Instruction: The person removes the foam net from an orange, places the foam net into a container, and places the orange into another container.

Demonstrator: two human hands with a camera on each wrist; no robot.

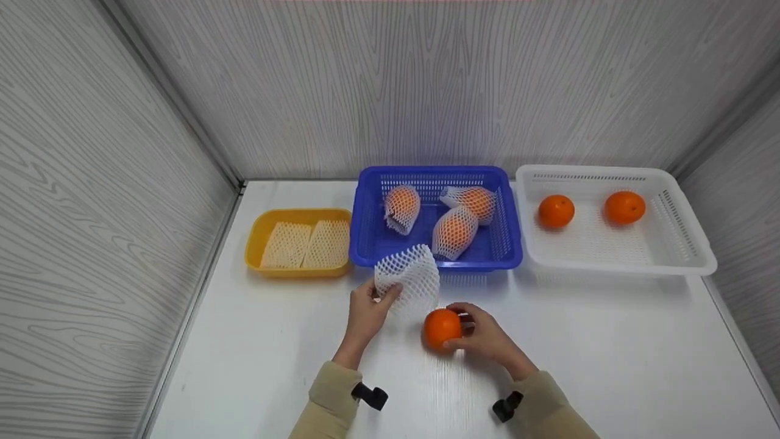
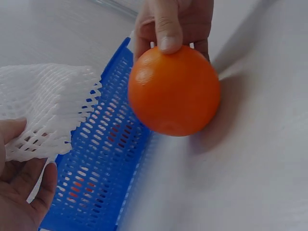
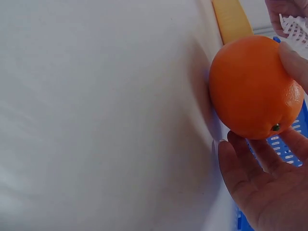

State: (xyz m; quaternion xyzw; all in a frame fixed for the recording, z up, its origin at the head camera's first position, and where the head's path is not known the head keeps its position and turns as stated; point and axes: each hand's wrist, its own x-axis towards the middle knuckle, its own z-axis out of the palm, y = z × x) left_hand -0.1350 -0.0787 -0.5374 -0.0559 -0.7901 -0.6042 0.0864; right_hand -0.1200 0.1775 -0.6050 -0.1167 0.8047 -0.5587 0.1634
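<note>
My left hand (image 1: 367, 311) pinches a white foam net sleeve (image 1: 414, 277) between thumb and fingers, in front of the blue basket. In the left wrist view the sleeve (image 2: 53, 103) hangs flattened, its cut edge toward the fruit. To the right, my right hand (image 1: 484, 335) holds an orange (image 1: 442, 330) from its right side, just over or on the white table; whether it touches is unclear. The right wrist view has the thumb on top of the orange (image 3: 255, 89) and the fingers curled beneath. A small gap separates sleeve and orange.
Behind the hands stands a blue basket (image 1: 359, 244) with 3 oranges in foam nets. A yellow tray (image 1: 253, 250) at left holds flat net sleeves (image 1: 326, 244). The white basket (image 1: 615, 267) at right contains 2 bare oranges (image 1: 624, 208). Walls enclose the table's back and sides.
</note>
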